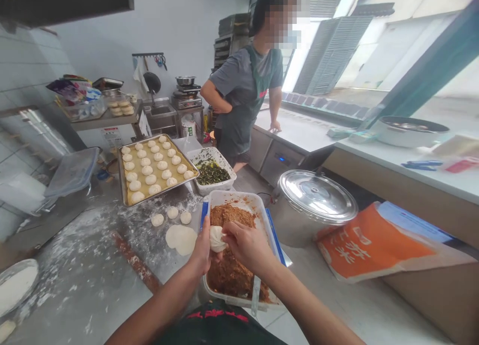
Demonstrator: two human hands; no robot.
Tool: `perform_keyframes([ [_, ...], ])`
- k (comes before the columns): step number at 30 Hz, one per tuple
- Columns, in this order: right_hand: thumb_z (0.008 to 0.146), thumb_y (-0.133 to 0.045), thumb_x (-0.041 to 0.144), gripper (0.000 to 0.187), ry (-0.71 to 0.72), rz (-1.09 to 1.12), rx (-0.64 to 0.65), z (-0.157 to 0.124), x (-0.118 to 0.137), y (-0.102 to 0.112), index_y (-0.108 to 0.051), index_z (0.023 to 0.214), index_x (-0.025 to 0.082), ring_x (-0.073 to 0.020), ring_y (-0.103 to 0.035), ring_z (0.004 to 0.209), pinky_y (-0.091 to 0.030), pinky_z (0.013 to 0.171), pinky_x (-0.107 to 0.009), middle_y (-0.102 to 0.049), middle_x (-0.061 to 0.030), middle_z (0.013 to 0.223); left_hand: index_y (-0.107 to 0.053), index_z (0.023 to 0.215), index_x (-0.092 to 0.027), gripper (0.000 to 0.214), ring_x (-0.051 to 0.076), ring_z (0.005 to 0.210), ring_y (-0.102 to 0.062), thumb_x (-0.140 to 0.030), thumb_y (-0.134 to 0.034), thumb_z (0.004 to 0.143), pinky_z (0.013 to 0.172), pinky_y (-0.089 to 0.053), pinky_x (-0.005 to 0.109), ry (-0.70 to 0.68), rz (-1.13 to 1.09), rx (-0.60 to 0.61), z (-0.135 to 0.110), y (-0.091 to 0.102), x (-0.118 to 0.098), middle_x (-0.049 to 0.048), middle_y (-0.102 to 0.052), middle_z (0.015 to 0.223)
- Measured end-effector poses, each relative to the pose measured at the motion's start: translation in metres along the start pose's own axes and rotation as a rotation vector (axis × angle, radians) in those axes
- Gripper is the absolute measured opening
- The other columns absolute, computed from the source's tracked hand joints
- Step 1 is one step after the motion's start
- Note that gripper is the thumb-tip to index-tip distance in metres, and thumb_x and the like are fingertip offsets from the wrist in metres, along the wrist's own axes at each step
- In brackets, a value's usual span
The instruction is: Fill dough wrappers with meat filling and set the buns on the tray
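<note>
Cradled in my left hand [204,248] is a white dough bun [216,239] with pleats gathered on its side. The fingers of my right hand [243,243] pinch the bun's gathered edge. Both hands are over a white tub [258,205] of reddish-brown filling [234,272], in which a metal spatula [256,295] leans at the near edge. Flat round wrappers [186,242] overlap on the floury metal table to the left of my hands. Three small dough pieces [185,217] sit just beyond them. A rolling pin [136,262] lies further left.
A tray [123,185] of pleated buns stands beyond the dough pieces, beside a tub [213,189] of dark green filling. At right are a lidded steel pot [318,198] and an orange-and-white sack [374,243]. A person [243,86] leans on the far counter. A flour bowl [18,285] sits at left.
</note>
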State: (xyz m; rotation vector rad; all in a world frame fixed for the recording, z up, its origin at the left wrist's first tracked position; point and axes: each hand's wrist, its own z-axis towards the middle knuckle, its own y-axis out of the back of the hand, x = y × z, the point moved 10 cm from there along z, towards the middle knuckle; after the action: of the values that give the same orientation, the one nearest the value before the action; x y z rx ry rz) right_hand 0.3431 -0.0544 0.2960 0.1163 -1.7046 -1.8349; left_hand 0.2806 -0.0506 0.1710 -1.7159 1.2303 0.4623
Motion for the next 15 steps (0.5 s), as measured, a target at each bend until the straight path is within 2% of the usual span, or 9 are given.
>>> perform_keyframes([
  [2,0.082,-0.044,0.017,0.010,0.012,-0.015,0.005,-0.007,0.000,0.001,-0.054,0.085,0.019,-0.0120,-0.055,0.073,-0.032,0.059,-0.022,-0.059,-0.0005,0.081,-0.054,0.061,-0.015,0.060,0.008,0.030,-0.042,-0.071,-0.034,0.070,0.028,-0.022,0.020,0.032,0.046,0.019,0.000,-0.005,0.007,0.0014,-0.051,0.043],
  [4,0.082,-0.044,0.017,0.011,0.001,-0.060,0.015,-0.015,-0.003,0.002,-0.055,0.081,0.019,-0.0120,-0.054,0.072,-0.032,0.059,-0.022,-0.058,-0.0008,0.080,-0.055,0.064,-0.014,0.061,0.009,0.029,-0.042,-0.071,-0.033,0.070,0.028,-0.022,0.020,0.046,0.054,0.081,-0.001,-0.016,0.012,0.0009,-0.051,0.043],
  [9,0.080,-0.044,0.016,0.011,-0.182,-0.157,-0.025,-0.041,-0.027,0.007,-0.053,0.075,0.018,-0.0126,-0.053,0.069,-0.031,0.056,-0.024,-0.058,-0.0017,0.076,-0.058,0.080,-0.014,0.059,0.010,0.031,-0.045,-0.069,-0.035,0.072,0.029,-0.028,0.020,0.111,0.036,0.243,-0.005,-0.049,0.033,-0.0002,-0.054,0.047],
  [12,0.079,-0.045,0.017,0.008,-0.245,-0.188,-0.057,-0.058,-0.038,0.012,-0.053,0.077,0.017,-0.0135,-0.053,0.069,-0.032,0.056,-0.024,-0.058,-0.0023,0.078,-0.058,0.072,-0.013,0.059,0.011,0.034,-0.048,-0.068,-0.038,0.071,0.031,-0.031,0.021,0.219,0.114,0.232,0.000,-0.061,0.055,0.0024,-0.055,0.045],
  [15,0.080,-0.047,0.022,0.008,-0.306,-0.211,-0.104,-0.079,-0.048,0.021,-0.053,0.084,0.017,-0.0145,-0.054,0.070,-0.035,0.055,-0.024,-0.059,-0.0021,0.081,-0.058,0.070,-0.012,0.054,0.013,0.039,-0.053,-0.064,-0.043,0.071,0.035,-0.036,0.021,0.271,0.151,0.214,0.003,-0.073,0.068,0.0038,-0.057,0.047],
])
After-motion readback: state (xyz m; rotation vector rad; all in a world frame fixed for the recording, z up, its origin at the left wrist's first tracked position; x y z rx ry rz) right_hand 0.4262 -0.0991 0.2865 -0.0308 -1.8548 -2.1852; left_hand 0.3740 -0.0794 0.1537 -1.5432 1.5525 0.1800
